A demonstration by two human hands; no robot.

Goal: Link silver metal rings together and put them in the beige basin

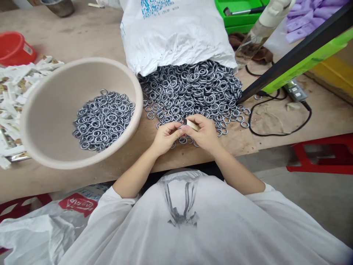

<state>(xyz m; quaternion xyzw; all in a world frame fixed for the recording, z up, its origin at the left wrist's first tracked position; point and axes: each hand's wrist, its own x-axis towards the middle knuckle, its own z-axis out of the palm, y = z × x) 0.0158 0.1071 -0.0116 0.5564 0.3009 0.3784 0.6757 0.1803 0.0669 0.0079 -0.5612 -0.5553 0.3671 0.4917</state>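
Note:
Close together at the near edge of the ring pile, my two hands meet fingertip to fingertip. My left hand [165,139] is closed in a pinch on a shiny grey ring, mostly covered by the fingers. In my right hand [206,134] is a short, pale-handled tool [192,125], its dark end pointing at the left fingertips. Beyond them, a heap of grey rings [190,88] spills from the mouth of a white sack [176,40]. On the left, a wide beige basin [49,106] holds many more grey rings [106,121].
White plastic pieces [16,95] and a red tub [16,49] lie left of the basin. A dark-and-green post [292,55] slants at the right, near a black cable [275,134]. Behind it are green trays [239,25] and purple pieces [311,16].

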